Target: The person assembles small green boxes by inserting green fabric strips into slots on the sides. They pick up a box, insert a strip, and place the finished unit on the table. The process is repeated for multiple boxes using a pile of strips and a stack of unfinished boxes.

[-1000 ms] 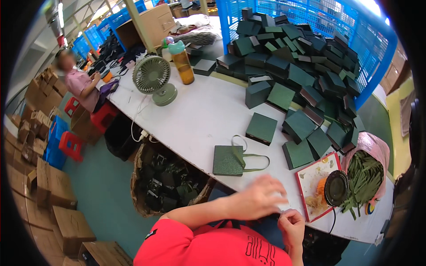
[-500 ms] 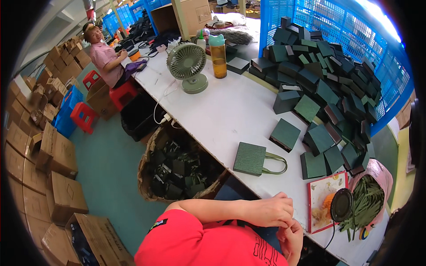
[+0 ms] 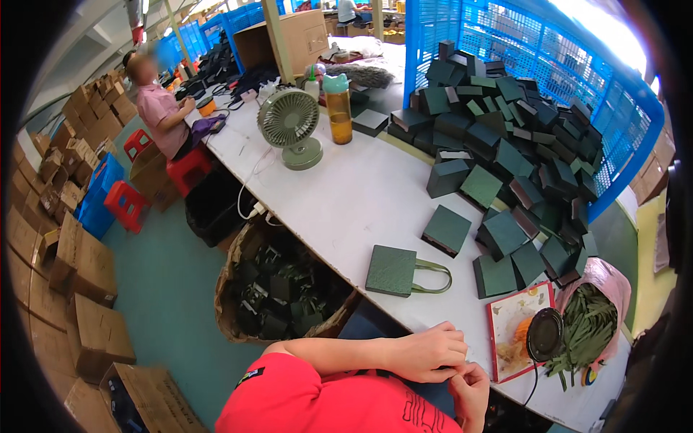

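My left hand and my right hand meet at the table's near edge, in front of my red shirt. The fingers of both are closed and pressed together at the tips. Whatever they pinch, if anything, is too small or hidden to make out. Just beyond them a dark green box lies flat, with a green ribbon loop sticking out from its right side. To the right of the hands lies a red-rimmed tray with yellowish smears and an orange lump. A black round disc on a cable stands over the tray's right side.
Dark green boxes are heaped against a blue plastic crate. Green ribbon strips fill a pink bag at right. A fan and an amber bottle stand farther back. Below the edge sits a filled carton; a person sits far left.
The whole view has shifted slightly, so the table things appear a little lower and farther left. My hands stay together with their fingers closed; the green box lies as before.
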The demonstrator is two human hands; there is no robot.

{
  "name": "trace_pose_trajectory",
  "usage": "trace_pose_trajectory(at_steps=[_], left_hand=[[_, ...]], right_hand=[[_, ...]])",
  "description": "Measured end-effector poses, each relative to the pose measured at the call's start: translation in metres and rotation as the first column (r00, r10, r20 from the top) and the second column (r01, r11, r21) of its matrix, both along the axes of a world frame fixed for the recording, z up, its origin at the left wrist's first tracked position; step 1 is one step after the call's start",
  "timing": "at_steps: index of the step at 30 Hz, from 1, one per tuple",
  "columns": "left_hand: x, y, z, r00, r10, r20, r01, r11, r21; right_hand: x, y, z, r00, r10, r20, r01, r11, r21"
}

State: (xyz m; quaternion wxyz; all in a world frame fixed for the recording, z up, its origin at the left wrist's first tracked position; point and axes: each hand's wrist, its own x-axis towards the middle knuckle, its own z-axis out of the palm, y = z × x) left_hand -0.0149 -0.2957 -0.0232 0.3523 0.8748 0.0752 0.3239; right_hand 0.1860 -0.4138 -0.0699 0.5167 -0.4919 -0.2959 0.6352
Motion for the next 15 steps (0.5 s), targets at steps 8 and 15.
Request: trace_pose_trajectory(at_steps=[8, 15], left_hand=[[0.001, 0.010, -0.001, 0.994, 0.106, -0.036, -0.108, 0.992, -0.059], [-0.013, 0.041, 0.022, 0.965, 0.260, 0.027, -0.254, 0.959, -0.127]], right_hand=[[0.000, 0.002, 0.028, 0.961, 0.276, -0.008, -0.276, 0.961, 0.004], [-0.003, 0.000, 0.020, 0.982, 0.187, 0.014, -0.187, 0.982, 0.011]])
